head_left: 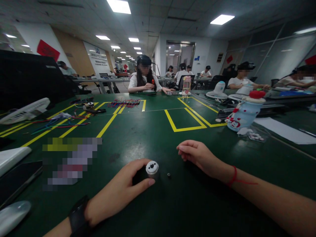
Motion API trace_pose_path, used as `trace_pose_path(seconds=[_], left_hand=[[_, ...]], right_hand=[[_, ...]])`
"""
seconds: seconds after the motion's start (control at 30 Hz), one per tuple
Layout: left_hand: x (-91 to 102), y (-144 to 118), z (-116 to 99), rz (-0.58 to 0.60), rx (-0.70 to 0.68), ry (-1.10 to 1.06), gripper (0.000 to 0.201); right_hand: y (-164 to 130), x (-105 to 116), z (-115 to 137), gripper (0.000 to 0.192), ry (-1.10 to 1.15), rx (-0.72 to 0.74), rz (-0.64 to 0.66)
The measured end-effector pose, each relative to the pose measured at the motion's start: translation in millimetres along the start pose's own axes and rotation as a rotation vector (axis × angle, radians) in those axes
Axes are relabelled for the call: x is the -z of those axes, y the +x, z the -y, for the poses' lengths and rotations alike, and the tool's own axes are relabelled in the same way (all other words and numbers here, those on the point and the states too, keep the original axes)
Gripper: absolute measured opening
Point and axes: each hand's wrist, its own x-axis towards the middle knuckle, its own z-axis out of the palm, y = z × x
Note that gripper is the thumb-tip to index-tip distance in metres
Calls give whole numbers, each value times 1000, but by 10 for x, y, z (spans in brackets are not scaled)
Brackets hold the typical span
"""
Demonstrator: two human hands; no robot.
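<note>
My left hand wraps its fingers and thumb round a small upright cylindrical motor, silvery at the side with a white top face and dark holes. To the right of the motor a tiny metal piece, ring-like or gear-like, lies on the green tabletop. Further right, my right hand hovers or rests near the table with its fingers curled together. Whatever may be between those fingertips is hidden or too small to tell.
Wires and small parts lie back left, among yellow tape lines. A blue bottle, a plastic bag and white paper stand or lie right. Left are a mouse and phone-like slab. A person sits opposite.
</note>
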Motion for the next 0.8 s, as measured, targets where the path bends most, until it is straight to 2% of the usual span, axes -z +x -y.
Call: trace_pose_path(seconds=[0.1,0.17,0.33,0.43,0.63,0.8], left_hand=[[8,0,-2,5,5,-6,41],[9,3,-9,1,5,-13,40],[13,8,-48,8,-19,-36,38],[19,5,-77,33,-28,-56,39],[21,26,-118,41,-34,-70,36],[18,44,-115,48,-43,-44,29]], right_hand=[[29,24,-34,24,18,4,-4],[-6,-4,-17,22,-48,21,24],[-154,-131,66,18,-548,245,170],[-203,-184,59,23,-718,347,220],[-192,-236,11,11,-787,432,244],[-121,-373,173,11,-626,454,188]])
